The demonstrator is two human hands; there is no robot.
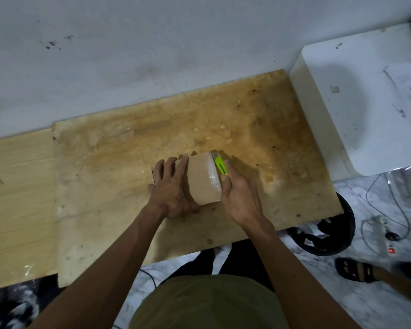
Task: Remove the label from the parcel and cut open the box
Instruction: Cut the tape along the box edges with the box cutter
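Observation:
A small brown cardboard box lies on the stained wooden board. Clear tape shines along its right edge. My left hand presses flat on the box's left part, fingers spread over its top. My right hand grips a lime-green utility knife, whose front end rests against the box's taped right edge near the far corner. The blade itself is hard to make out. No label shows on the visible top face.
A white box-shaped appliance stands at the board's right end, against the grey wall. Below the table edge sit a black bin, cables with a power strip, and another person's sandalled foot.

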